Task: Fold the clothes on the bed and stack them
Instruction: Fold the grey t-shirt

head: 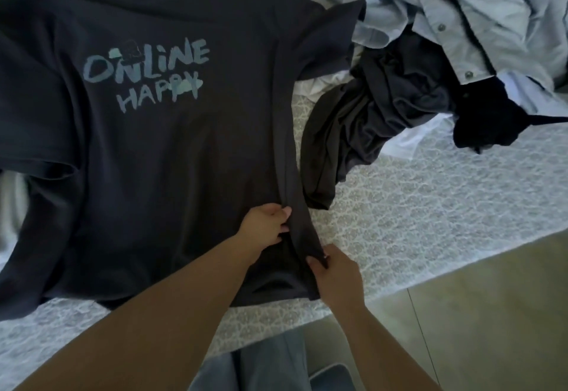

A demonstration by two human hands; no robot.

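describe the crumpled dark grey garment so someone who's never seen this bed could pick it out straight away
Start at the big dark t-shirt printed ONLINE HAPPY, spread flat on the bed. Just off its right edge, above the hands, lies the crumpled dark grey garment. Unlike the flat printed shirt and the light blue buttoned shirt behind it, it is plain, bunched and charcoal, paler than the near-black piece to its right.

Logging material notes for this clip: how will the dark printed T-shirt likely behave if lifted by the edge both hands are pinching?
Probably floppy: the T-shirt lies flat on the bed with soft wrinkles, and its edge ridges up where the left hand and right hand pinch it. It likely drapes and sags rather than holding shape. It looks light, being thin fabric.
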